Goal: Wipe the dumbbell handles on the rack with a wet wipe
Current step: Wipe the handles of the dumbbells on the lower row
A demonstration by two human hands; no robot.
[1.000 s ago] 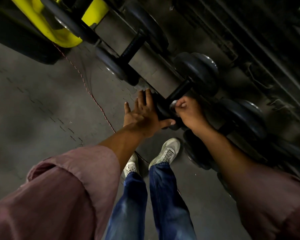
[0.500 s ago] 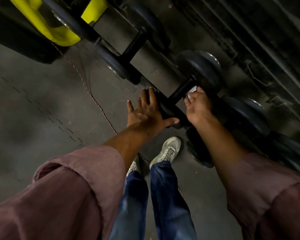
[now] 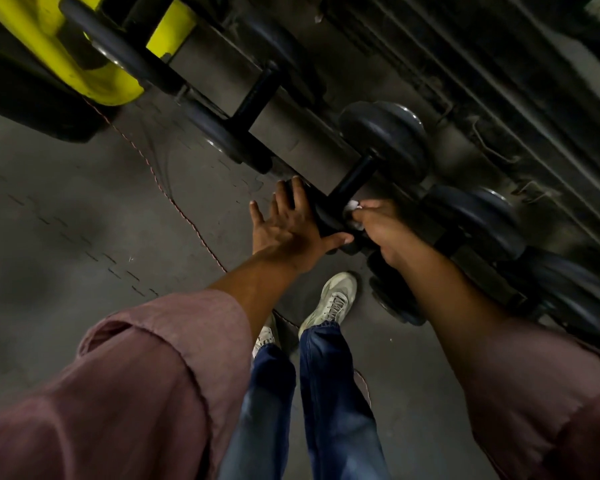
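A row of black dumbbells lies across a low grey rack rail (image 3: 302, 140). The middle dumbbell has a black handle (image 3: 355, 176) between a far head (image 3: 388, 136) and a near head under my hands. My right hand (image 3: 385, 226) grips a white wet wipe (image 3: 353, 206) around the near end of that handle. My left hand (image 3: 288, 226) lies flat with straight fingers on the near head of the same dumbbell, thumb stretched toward my right hand.
Another dumbbell handle (image 3: 257, 90) sits further left on the rail, more dumbbells (image 3: 478, 216) to the right. A yellow rack frame (image 3: 66, 53) stands at top left. A thin red cord (image 3: 187, 220) crosses the grey floor. My feet (image 3: 329, 299) stand just below the rack.
My right hand slid the wipe up the handle toward the far head, then back down to the near end. My left hand stayed pressed on the near head.
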